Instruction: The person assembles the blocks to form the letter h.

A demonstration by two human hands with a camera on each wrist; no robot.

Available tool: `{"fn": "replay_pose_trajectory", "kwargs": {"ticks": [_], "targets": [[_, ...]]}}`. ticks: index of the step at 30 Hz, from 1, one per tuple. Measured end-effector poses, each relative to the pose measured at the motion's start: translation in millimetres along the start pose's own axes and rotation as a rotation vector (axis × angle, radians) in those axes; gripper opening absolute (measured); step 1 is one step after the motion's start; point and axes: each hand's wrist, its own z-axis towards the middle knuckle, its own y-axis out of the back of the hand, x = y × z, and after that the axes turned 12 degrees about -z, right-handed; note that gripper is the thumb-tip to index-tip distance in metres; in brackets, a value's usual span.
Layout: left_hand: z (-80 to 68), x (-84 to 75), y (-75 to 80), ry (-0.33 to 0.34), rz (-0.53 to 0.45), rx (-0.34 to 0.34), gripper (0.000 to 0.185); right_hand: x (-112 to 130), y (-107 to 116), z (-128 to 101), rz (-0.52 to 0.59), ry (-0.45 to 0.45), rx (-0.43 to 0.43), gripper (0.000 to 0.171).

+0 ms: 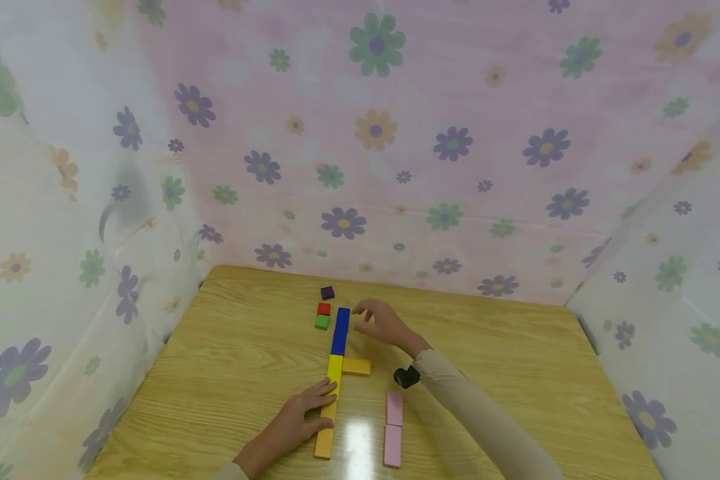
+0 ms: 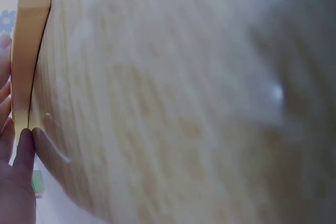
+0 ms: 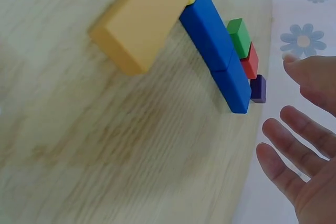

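Observation:
A straight row of blocks runs away from me on the table: orange blocks at the near end, then yellow, then blue blocks at the far end. My left hand lies against the row's left side, its extended fingers touching the yellow and orange blocks. In the left wrist view the fingertips meet the side of an orange block. Just right of the far blue end is my right hand, fingers loosely bent and spread, holding nothing. Another orange block sticks out rightward from the row beside the yellow.
Left of the blue blocks sit small green, red and purple blocks. Two pink blocks stand end to end right of the row. Flowered cloth surrounds the wooden table at back and sides.

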Motion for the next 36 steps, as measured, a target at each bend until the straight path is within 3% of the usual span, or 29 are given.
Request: {"fn": "replay_pose_trajectory", "kwargs": {"ticks": [14,24,36], "targets": [[1.1,2.3,-0.8,-0.006,0.011,-0.002,0.047,-3,-23,50,0.105,-0.023,-0.042,0.028],[0.4,1.2,-5.4,-0.025,0.006,0.005,0.048,-12,-38,70,0.222,-0.124,-0.086,0.033],[1.1,1.3,-2.1,-0.007,0.005,-0.012,0.049,-11,-51,96,0.195,-0.204,-0.087,0.040]]}}
